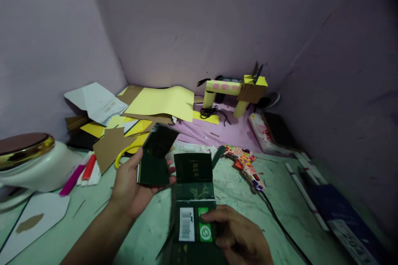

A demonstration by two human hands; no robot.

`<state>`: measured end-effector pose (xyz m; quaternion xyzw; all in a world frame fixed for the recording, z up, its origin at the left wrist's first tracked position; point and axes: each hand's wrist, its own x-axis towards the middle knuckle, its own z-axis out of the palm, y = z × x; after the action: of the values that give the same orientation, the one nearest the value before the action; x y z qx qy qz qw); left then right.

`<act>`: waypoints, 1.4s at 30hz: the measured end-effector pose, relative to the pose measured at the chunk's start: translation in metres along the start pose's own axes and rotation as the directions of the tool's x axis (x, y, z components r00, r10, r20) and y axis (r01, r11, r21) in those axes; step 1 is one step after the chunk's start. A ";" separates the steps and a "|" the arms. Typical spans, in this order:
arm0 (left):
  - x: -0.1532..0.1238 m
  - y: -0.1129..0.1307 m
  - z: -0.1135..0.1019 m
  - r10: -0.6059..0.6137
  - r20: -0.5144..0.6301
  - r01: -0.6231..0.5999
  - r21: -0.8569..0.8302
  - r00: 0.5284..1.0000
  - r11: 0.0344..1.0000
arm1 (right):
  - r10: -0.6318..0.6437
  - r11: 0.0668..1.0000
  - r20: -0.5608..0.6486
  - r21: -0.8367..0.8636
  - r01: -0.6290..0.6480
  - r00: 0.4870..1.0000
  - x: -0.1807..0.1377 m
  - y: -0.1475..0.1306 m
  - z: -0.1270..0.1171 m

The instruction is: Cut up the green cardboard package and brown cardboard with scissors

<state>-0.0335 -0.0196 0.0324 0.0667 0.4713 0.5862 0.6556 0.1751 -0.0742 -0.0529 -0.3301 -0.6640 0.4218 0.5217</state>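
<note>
My left hand [133, 188] holds a dark green folded piece of card [155, 169], thumb along its left edge and fingers behind it. In my right hand [239, 232] is a longer dark green strip of printed cardboard [194, 192], with gold lettering near the top and a barcode and green logos lower down. The right thumb and fingers pinch its right edge. The two pieces are close together but apart. Just beyond the strip lies a glue gun [244, 163] covered in colourful patterns, its black cord running toward the lower right.
Yellow scissor handles [129, 149], brown card scraps [108, 149] and a yellow sheet [164, 101] lie at the back left. A yellow paper animal figure [226, 87] stands against the wall. Markers [306, 194] and a dark blue box [345, 211] are at right; a white-and-gold object [34, 165] stands left.
</note>
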 end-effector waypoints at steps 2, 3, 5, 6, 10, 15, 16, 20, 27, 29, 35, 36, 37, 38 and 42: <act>-0.001 0.003 0.000 -0.015 -0.060 0.019 0.061 0.998 0.998 | 0.040 0.998 -0.030 0.040 -0.039 0.999 0.000 -0.002 0.001; -0.001 0.005 0.001 -0.014 -0.079 0.020 0.078 0.997 0.997 | 0.073 0.996 -0.050 0.059 -0.070 0.996 0.000 -0.003 0.000; -0.003 0.008 0.001 0.001 -0.103 0.008 0.085 0.995 0.996 | 0.122 0.992 -0.070 0.053 -0.118 0.990 0.000 -0.004 -0.002; -0.004 0.009 0.001 0.012 -0.101 -0.003 0.086 0.995 0.996 | 0.120 0.993 -0.067 0.024 -0.119 0.990 0.000 -0.004 -0.003; -0.009 0.011 0.000 0.069 -0.099 -0.064 0.054 0.993 0.996 | 0.068 0.984 -0.015 -0.166 -0.070 0.998 -0.001 -0.003 -0.010; -0.019 -0.001 -0.001 0.001 0.009 -0.002 0.065 1.000 0.998 | 0.163 0.939 -0.038 -0.301 -0.167 0.986 0.000 0.001 -0.008; -0.021 -0.005 0.000 -0.051 0.044 0.047 0.069 0.998 0.996 | 0.163 0.931 -0.030 -0.325 -0.164 0.986 0.001 0.002 -0.007; -0.027 -0.023 0.001 -0.285 0.201 0.275 0.076 0.937 0.958 | 0.173 0.890 0.032 -0.432 -0.143 0.984 0.001 0.003 -0.004; -0.024 -0.052 -0.007 -0.524 0.145 0.504 0.156 0.839 0.850 | 0.208 0.930 0.120 -0.331 -0.159 0.971 0.014 -0.008 -0.019; -0.024 -0.055 -0.006 -0.516 0.093 0.495 0.177 0.852 0.850 | 0.316 0.927 0.009 -0.215 -0.307 0.949 0.026 -0.010 -0.024; -0.027 -0.060 -0.002 -0.503 -0.038 0.502 0.153 0.864 0.851 | 0.485 0.869 -0.246 0.027 -0.494 0.839 0.073 -0.003 -0.024; -0.027 -0.062 -0.003 -0.504 -0.041 0.503 0.155 0.863 0.850 | 0.483 0.873 -0.236 0.055 -0.485 0.843 0.079 -0.001 -0.022; -0.026 -0.063 -0.004 -0.509 -0.049 0.509 0.165 0.859 0.845 | 0.486 0.873 -0.215 0.088 -0.479 0.847 0.084 0.001 -0.019; -0.026 -0.065 -0.005 -0.509 -0.056 0.510 0.183 0.859 0.841 | 0.491 0.871 -0.194 0.125 -0.475 0.849 0.088 0.004 -0.016; -0.026 -0.071 -0.009 -0.438 0.023 0.401 0.363 0.899 0.841 | 0.523 0.837 -0.099 0.248 -0.488 0.847 0.094 0.012 -0.009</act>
<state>0.0137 -0.0672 -0.0037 0.1075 0.5357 0.3310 0.7694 0.1611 0.0148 -0.0237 -0.4695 -0.4589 0.5851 0.4761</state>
